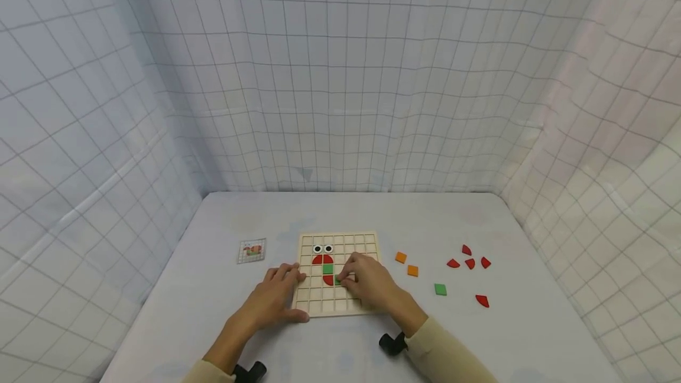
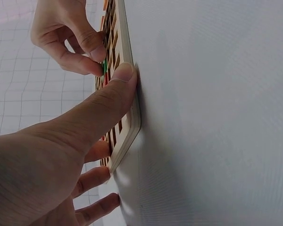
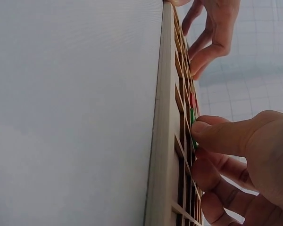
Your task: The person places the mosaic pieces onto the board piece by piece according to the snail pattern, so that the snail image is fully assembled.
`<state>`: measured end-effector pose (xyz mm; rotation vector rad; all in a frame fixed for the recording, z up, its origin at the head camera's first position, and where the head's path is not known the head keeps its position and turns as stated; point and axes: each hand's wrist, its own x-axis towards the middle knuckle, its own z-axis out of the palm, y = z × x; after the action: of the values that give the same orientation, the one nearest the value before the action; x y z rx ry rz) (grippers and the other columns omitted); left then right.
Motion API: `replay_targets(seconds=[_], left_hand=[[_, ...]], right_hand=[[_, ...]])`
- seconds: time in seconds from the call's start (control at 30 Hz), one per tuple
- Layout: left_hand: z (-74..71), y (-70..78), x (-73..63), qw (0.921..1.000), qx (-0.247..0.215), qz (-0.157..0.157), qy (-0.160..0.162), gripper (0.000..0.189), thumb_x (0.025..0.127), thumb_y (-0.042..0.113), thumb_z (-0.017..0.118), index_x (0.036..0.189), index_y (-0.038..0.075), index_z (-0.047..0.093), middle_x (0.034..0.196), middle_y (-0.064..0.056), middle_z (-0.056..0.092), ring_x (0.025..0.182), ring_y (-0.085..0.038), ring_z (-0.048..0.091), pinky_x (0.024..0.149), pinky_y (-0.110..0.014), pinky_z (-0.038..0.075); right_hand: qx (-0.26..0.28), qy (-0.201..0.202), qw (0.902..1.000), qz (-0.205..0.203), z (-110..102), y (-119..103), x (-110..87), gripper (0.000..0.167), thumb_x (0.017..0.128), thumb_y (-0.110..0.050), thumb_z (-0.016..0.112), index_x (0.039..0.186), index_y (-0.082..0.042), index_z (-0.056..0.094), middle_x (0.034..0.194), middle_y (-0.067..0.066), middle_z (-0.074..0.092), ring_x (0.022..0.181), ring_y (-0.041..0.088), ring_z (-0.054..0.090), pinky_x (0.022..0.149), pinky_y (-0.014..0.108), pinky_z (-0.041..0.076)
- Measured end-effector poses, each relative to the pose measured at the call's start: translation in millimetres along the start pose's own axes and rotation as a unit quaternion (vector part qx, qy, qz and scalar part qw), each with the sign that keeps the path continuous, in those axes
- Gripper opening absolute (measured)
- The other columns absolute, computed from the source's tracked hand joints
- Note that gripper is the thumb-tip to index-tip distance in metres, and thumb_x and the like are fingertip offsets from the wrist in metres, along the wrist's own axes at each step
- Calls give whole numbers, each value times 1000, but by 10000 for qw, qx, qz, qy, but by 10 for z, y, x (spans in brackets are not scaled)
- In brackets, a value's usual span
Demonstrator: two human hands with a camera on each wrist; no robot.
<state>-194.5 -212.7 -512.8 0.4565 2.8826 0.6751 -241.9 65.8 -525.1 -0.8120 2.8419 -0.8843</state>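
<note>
A wooden grid board (image 1: 321,307) lies on the table. My left hand (image 1: 272,299) rests at its left side, the thumb (image 2: 118,82) lying on the front rim and the other fingers beside the left edge. Over the middle of the board, my right hand (image 1: 372,282) pinches a green square tile (image 3: 193,122) at a grid cell, right of a red quarter-circle tile (image 1: 327,281). Above that red tile sit another green square (image 1: 327,268), two more red quarter-circles (image 1: 322,259) and two round eye tiles (image 1: 323,249). My right fingers partly cover the pinched tile.
A small pattern card (image 1: 252,250) lies left of the board. To the right are two orange squares (image 1: 412,270), a green square (image 1: 440,289) and several loose red quarter-circles (image 1: 470,263). Grid-patterned white curtains (image 1: 330,93) enclose the table at the back and sides.
</note>
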Motion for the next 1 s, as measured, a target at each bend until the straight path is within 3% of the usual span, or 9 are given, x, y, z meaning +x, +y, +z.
replay_targets(seconds=[0.27, 0.5, 0.7, 1.0], left_hand=[[-7, -2, 13, 9999, 79, -75, -40, 88, 77, 48, 110, 147, 12, 70, 172, -23, 57, 149, -52, 58, 116, -73, 59], [5, -8, 27, 9999, 160, -39, -29, 88, 76, 50, 110, 145, 13, 71, 171, -22, 59, 147, -50, 59, 113, -71, 62], [9, -2, 4, 9998, 175, -73, 8, 88, 75, 50, 110, 144, 13, 71, 171, -21, 59, 147, -49, 60, 114, -70, 61], [0, -11, -4, 9999, 95, -63, 1, 87, 75, 48, 111, 145, 13, 71, 171, -21, 58, 148, -50, 58, 115, -71, 60]], right_hand=[[96, -104, 9999, -33, -28, 16, -24, 11, 106, -13, 87, 113, -17, 94, 117, -4, 78, 102, 8, 69, 86, 25, 59], [127, -206, 9997, -13, -67, 21, -62, 15, 105, -14, 87, 118, -18, 93, 118, -2, 79, 93, 5, 64, 81, 23, 56], [44, -129, 9999, 45, -85, 52, -157, 16, 106, -15, 86, 120, -18, 92, 118, -3, 77, 86, 4, 57, 78, 23, 52], [-58, -17, 9999, 124, -202, 136, -350, 17, 105, -16, 88, 121, -18, 91, 119, -3, 77, 85, 4, 57, 77, 24, 52]])
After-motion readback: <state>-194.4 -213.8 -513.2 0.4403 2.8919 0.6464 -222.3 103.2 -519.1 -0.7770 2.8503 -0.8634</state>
